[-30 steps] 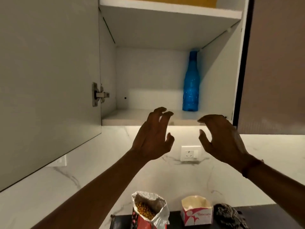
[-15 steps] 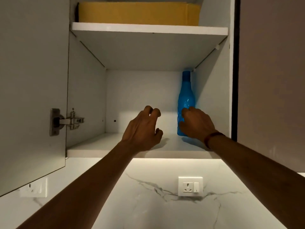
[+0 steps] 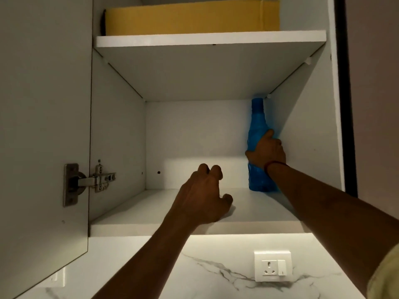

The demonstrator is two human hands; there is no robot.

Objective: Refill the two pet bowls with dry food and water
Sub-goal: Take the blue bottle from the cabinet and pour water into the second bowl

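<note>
Cabinet [image 3: 121, 137]: I see it open in front of me, white inside, its door [image 3: 43, 126] swung out to the left on a metal hinge [image 3: 90, 182].
Wall [image 3: 151, 266]: white marble with grey veins below the cabinet, lit from above, with a socket [image 3: 273, 266] on it.
Box [image 3: 190, 17]: yellow, lying on the upper shelf [image 3: 209, 38].
Lower shelf [image 3: 133, 212]: carries the bottle at its back right corner.
Bottle [image 3: 258, 121]: blue, translucent, textured surface, a wide body narrowing to a long neck; upright, close to the right side wall, its top nearly reaching the shelf above.
Right hand [image 3: 267, 151]: my fingers are wrapped around the bottle's middle, thumb across the front; a red thread sits on the wrist.
Left hand [image 3: 203, 197]: fingers curled loosely, holding nothing, resting on the lower shelf left of the bottle and apart from it.
</note>
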